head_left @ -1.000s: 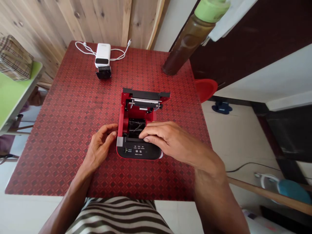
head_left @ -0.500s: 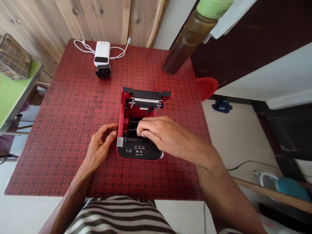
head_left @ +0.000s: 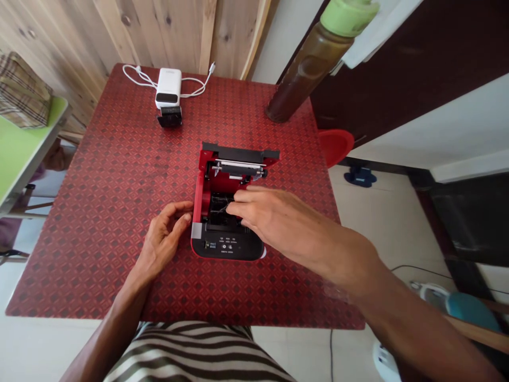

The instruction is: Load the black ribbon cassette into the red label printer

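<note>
A red and black label printer (head_left: pixel 226 249) stands on the table with its lid (head_left: pixel 240 154) raised. A roller and a white strip show under the lid, and buttons with a small display on the front panel. My right hand (head_left: pixel 270 212) reaches into the bay from the right, its fingers drawn together. Near its fingertips a thin pale line shows against the dark inside; what it is, I cannot make out. Beside the printer's left wall, my left hand (head_left: pixel 165 239) lies with fingers and thumb apart, the fingertips at the red side.
The red patterned table (head_left: pixel 99 239) carries a white power bank (head_left: pixel 168 87) with a cable, a small black stand (head_left: pixel 170 117) and a tall brown bottle (head_left: pixel 306 69) with a green cap. A red stool (head_left: pixel 337 147) is beyond the right edge. Someone sits at the left, partly hidden.
My right hand has shifted slightly right and up inside the printer, and its forearm has swung outward. My left hand stays by the printer's side.
</note>
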Demonstrator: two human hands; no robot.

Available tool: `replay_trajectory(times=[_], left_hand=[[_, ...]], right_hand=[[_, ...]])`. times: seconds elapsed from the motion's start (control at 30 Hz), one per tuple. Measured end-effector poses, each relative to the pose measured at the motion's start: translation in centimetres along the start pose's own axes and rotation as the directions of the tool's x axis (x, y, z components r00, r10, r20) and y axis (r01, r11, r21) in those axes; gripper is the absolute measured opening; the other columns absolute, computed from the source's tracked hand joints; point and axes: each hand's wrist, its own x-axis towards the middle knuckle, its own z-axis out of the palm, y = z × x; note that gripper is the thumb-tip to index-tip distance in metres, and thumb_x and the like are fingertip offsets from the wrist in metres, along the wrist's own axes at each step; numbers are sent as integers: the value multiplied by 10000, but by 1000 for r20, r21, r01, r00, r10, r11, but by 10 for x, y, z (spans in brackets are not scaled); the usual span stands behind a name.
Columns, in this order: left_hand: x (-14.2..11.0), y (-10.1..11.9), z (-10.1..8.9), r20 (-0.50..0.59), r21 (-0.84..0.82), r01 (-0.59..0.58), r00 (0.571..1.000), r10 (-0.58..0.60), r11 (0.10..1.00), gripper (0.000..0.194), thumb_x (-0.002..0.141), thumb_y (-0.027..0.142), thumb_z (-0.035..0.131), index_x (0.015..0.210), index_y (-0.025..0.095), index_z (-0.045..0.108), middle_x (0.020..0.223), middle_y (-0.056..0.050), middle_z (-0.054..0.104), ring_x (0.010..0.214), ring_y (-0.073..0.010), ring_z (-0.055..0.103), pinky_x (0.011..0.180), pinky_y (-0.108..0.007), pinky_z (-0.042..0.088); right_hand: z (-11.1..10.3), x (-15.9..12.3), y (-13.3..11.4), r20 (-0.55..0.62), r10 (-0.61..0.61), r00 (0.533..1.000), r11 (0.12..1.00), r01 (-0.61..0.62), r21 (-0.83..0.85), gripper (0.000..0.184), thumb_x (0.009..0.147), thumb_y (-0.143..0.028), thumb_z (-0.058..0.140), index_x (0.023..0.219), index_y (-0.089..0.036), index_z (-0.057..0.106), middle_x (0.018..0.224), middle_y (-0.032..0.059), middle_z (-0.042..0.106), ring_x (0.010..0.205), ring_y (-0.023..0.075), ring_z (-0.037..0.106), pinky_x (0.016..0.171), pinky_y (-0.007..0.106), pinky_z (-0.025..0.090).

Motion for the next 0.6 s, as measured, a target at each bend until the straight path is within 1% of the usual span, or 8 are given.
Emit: replay_trajectory(times=[0.07,0.13,0.2,0.27,0.37,0.47,0.53,0.6], left_hand=[[0,0,0,1,0,2,1000,-2,1000,462,1063,604,740,1291,209,806,1277,-123,884,1205,-345,841,1074,-483,640],[0,0,0,-3,13,0,1000,0,1000,462,1066,596,729,1303,207,808,1272,-126,885,1188,-343,844,1060,-481,642],[1,0,-1,-11,28,0,1000,1,1000,455,1068,586,721,1299,204,809,1272,-127,887,1166,-335,847,1047,-473,642],[1,1,-1,-11,29,1,1000,-1,1000,446,1068,573,717,1298,202,808,1277,-126,889,1169,-330,846,1042,-464,643],[0,1,0,-8,28,0,1000,0,1000,445,1068,571,715,1297,201,810,1254,-121,892,1154,-324,847,1022,-451,645],[0,2,-1,-13,28,8,1000,-8,1000,459,1069,583,719,1302,199,812,1228,-120,892,1113,-320,847,996,-447,645],[0,1,-1,-11,10,18,1000,-18,1000,473,1067,593,726,1311,197,808,1234,-123,889,1114,-322,845,1000,-449,646],[0,1,-1,-8,-17,27,1000,-27,1000,498,1061,615,733,1321,195,801,1242,-126,884,1123,-326,843,1001,-451,652]], right_hand=[[0,10,3,65,-5,998,1000,6,-16,362,961,111,633,893,-217,770,878,8,758,742,171,677,626,323,432],[0,16,8,111,-33,993,999,35,-12,348,973,87,651,851,-215,772,855,7,744,708,158,655,604,322,390],[0,18,15,128,-88,988,996,86,21,319,1021,37,661,869,-211,793,905,20,767,756,163,683,642,316,411],[1,16,22,115,-148,982,987,138,86,304,1078,-17,643,906,-203,810,968,35,789,820,170,715,707,311,461],[3,9,29,35,-201,979,965,191,178,321,1120,-55,612,917,-198,816,979,38,798,853,173,732,786,316,525],[7,2,32,-80,-211,974,947,224,228,312,1121,-57,609,949,-197,827,1012,51,820,899,182,757,844,326,575],[12,-3,30,-154,-191,969,952,222,211,313,1121,-55,600,950,-191,824,1024,63,822,912,187,764,850,328,591],[17,-7,26,-218,-127,968,976,161,149,325,1130,-71,582,930,-185,810,988,64,800,874,189,753,817,330,591]])
